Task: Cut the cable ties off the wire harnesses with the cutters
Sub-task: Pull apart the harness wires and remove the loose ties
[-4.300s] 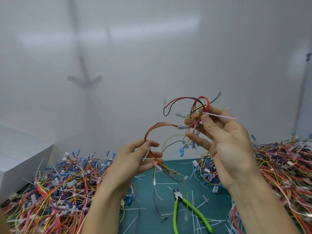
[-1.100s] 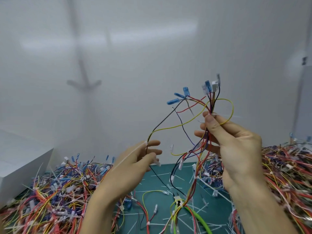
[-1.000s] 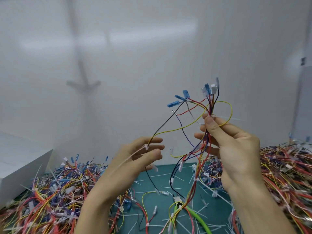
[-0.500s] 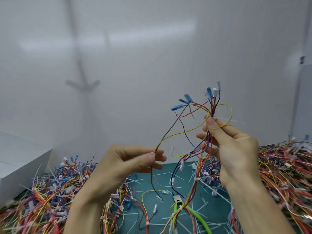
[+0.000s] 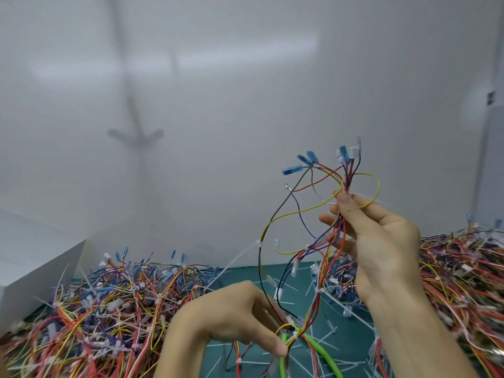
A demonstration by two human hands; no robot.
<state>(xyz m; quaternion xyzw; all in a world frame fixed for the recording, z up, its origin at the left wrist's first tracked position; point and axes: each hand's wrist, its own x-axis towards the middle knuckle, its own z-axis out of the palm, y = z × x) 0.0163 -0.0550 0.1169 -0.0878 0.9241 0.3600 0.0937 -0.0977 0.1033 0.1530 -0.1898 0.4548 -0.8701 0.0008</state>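
Head view. The right hand (image 5: 379, 241) is raised, thumb and fingers pinching the wire harness (image 5: 347, 178) just below its blue terminals; the loose ends hang to the table (image 5: 351, 356). A white cable tie (image 5: 258, 243) sits uncut on the black-and-yellow branch, tail pointing left. The left hand (image 5: 234, 317) is low, at the head of the green-handled cutters (image 5: 321, 350), which lie under the hanging wires. Whether its fingers have closed on the tool cannot be determined. Harness piles lie left (image 5: 109, 309) and right (image 5: 463, 282). Recommendation: free the cutters from the trailing wires, hold the branch taut, and nip only the strap, clear of insulation.
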